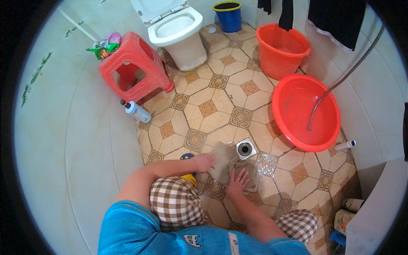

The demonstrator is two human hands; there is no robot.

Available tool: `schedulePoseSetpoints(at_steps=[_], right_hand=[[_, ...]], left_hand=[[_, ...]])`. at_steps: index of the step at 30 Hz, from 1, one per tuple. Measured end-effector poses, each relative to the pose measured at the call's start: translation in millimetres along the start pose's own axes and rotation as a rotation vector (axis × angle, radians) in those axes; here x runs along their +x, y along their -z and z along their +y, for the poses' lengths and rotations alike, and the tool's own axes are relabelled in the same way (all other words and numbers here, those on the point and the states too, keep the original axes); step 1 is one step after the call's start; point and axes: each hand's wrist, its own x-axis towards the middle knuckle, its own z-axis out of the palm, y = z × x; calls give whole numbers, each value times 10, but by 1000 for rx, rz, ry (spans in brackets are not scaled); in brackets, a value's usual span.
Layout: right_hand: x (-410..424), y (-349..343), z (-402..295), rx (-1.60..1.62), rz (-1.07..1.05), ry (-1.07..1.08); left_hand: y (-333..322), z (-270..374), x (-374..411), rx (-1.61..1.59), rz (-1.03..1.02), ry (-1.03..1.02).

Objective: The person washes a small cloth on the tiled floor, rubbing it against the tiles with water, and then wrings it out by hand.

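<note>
A damp-looking brown-grey cloth (pixel 251 170) lies spread on the patterned tile floor (pixel 220 113), its left part blurred. My right hand (pixel 238 184) rests flat on its lower part, fingers spread. At the cloth's left edge is my left hand (pixel 205 162), also blurred; whether its fingers grip the fabric is unclear. Right against the top of the cloth sits a square metal floor drain (pixel 252 153) with a dark round hole. Wet, shiny tile shows just right of the cloth. Under my left forearm, a blue and yellow slipper (pixel 187 156) is partly hidden.
A red basin (pixel 287 127) with a hose (pixel 344 75) in it stands right, below a red bucket (pixel 280 60). A red stool (pixel 134 70), pump bottle (pixel 138 112), toilet (pixel 186 52) and blue bin (pixel 228 19) line the left and back. Bottles (pixel 344 220) stand lower right.
</note>
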Motion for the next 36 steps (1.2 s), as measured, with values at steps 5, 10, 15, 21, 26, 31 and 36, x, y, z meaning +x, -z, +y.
schedulePoseSetpoints(at_steps=[5, 10, 15, 21, 26, 31, 36], right_hand=[[68, -173, 37, -117, 86, 59], [64, -111, -13, -160, 112, 48], [227, -29, -304, -67, 20, 23], [692, 29, -526, -21, 20, 42], [1491, 240, -1061, 1, -11, 130], [2210, 524, -1580, -150, -119, 332], [2512, 525, -1757, -241, -101, 476]], left_hand=[[-480, -228, 181, 11, 192, -198], [-757, -522, 348, -231, 330, -327], [-1398, -273, 490, -392, 852, -102], [-768, -589, 253, -321, 772, 74], [-306, -1043, 18, -532, 720, 498], [-410, -1520, -98, -531, 569, 813], [-758, -1640, -256, -498, 615, 866]])
